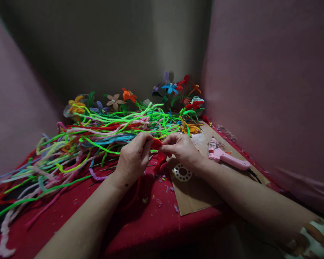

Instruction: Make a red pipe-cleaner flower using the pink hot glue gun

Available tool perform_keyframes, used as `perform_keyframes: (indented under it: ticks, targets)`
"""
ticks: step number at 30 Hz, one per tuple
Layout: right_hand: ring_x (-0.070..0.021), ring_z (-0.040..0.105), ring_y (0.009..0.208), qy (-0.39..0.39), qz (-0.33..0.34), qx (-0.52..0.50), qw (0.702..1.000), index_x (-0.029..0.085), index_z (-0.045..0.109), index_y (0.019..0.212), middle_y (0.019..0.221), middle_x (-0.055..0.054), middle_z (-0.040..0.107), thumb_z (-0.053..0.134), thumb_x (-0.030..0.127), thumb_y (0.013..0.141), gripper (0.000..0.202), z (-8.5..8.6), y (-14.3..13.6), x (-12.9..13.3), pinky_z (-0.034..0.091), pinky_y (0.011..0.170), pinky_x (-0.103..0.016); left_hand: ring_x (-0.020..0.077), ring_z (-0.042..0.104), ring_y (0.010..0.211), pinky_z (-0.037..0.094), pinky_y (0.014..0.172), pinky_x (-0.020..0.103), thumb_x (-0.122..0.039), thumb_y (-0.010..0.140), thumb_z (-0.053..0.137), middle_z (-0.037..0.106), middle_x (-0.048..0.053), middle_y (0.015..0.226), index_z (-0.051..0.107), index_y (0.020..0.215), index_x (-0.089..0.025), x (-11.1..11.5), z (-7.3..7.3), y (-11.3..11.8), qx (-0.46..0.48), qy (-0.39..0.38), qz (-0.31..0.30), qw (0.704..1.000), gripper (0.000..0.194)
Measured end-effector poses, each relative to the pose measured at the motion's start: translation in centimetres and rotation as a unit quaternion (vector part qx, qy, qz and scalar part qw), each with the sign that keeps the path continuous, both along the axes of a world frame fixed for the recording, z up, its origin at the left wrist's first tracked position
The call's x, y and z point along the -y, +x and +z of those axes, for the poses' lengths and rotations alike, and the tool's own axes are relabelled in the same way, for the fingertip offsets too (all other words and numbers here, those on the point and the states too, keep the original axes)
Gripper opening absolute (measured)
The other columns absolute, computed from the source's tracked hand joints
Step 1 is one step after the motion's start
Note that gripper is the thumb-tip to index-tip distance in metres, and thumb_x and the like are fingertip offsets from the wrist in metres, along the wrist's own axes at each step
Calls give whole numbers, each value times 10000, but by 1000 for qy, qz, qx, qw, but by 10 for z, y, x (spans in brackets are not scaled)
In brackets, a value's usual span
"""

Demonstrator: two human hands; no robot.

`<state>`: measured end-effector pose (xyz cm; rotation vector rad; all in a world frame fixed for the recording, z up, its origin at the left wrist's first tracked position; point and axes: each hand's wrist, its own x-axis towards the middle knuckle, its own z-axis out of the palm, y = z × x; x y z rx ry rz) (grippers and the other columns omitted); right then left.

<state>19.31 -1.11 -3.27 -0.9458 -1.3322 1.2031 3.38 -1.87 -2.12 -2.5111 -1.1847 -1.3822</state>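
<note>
Between my two hands is a red pipe cleaner [157,144], bent into a small loop or petal shape. My left hand [135,156] pinches its left side, and the fingertips of my right hand [182,149] pinch its right side. More red fuzzy pieces [160,163] hang or lie just below the fingers; whether they join the held piece I cannot tell. Behind and left of my hands spreads a big heap of pipe cleaners [110,126] in green, pink, red, blue and yellow. A white ring with holes [182,172] lies below my right wrist.
A pink glue gun [228,157] rests on a cardboard sheet [197,198] at the right, its cord trailing off. Several finished pipe cleaner flowers [170,88] stand at the back by the wall. Scraps litter the red tablecloth [140,230]. Pink panels [270,82] rise on both sides.
</note>
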Motion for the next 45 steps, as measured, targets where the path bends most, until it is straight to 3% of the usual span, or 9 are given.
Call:
perform_keyframes:
  ticks: [7, 12, 15, 19, 24, 30, 34, 38, 45]
  targets:
    - [-83, 485, 482, -25, 24, -9, 999, 160, 545, 620, 535, 42, 548, 660, 123, 554, 138, 0, 1, -1, 386, 507, -239, 82, 539, 536, 422, 527, 182, -193, 832, 506, 586, -23, 652, 552, 850, -186, 1, 2, 0, 4, 13, 4, 1000, 50]
    - [-94, 481, 548, 75, -83, 26, 993, 164, 537, 639, 593, 30, 539, 614, 138, 629, 82, -3, 1, -1, 391, 548, -243, 65, 529, 469, 444, 487, 180, -245, 863, 459, 585, -34, 692, 488, 1126, -214, 1, 4, 0, 150, -81, -11, 985, 266]
    - [-111, 494, 611, 194, -154, 71, 966, 182, 531, 681, 654, 17, 536, 580, 131, 691, 71, -3, 1, 2, 408, 591, -253, 65, 525, 450, 443, 458, 184, -260, 859, 460, 580, -28, 718, 458, 1155, -222, -4, 5, -2, 227, -131, -10, 965, 299]
    - [-139, 524, 693, 349, -200, 140, 905, 197, 534, 753, 725, -15, 555, 521, 118, 775, 83, 3, 4, 13, 440, 673, -284, 67, 485, 428, 401, 417, 175, -254, 833, 491, 554, -35, 646, 529, 998, -201, -12, -1, -4, 229, -160, -11, 960, 177]
    - [-148, 536, 711, 420, -212, 172, 865, 212, 507, 805, 759, -28, 573, 501, 118, 807, 95, 10, 5, 23, 454, 672, -299, 78, 465, 427, 377, 411, 175, -231, 819, 493, 518, -50, 559, 555, 946, -186, -11, -6, -3, 183, -177, -6, 967, 148]
    - [-140, 532, 700, 419, -208, 168, 868, 218, 498, 801, 749, -17, 564, 500, 120, 811, 99, 9, 4, 23, 454, 664, -290, 77, 481, 438, 391, 432, 179, -207, 793, 519, 543, -51, 579, 557, 976, -179, -5, -2, 0, 140, -178, -11, 974, 189]
    - [-125, 532, 682, 358, -187, 121, 907, 214, 482, 835, 745, -2, 542, 527, 117, 783, 119, 5, 1, 18, 450, 643, -261, 72, 497, 469, 418, 458, 188, -286, 793, 560, 589, -31, 678, 517, 1024, -190, -2, -3, 4, 169, -190, -50, 966, 254]
    - [-108, 516, 613, 268, -147, 97, 947, 228, 430, 971, 702, 36, 524, 513, 69, 724, 306, -1, 0, 10, 421, 593, -240, 77, 541, 554, 451, 507, 194, -294, 781, 591, 600, -7, 802, 485, 1026, -208, -2, -4, 5, 214, -181, -84, 956, 281]
    - [-101, 482, 580, 229, -128, 142, 954, 213, 431, 1017, 636, 60, 488, 486, 51, 698, 362, -4, -1, 6, 375, 577, -235, 82, 547, 577, 457, 554, 196, -255, 819, 542, 588, -5, 768, 530, 947, -199, -1, -7, 1, 146, -86, -27, 985, 140]
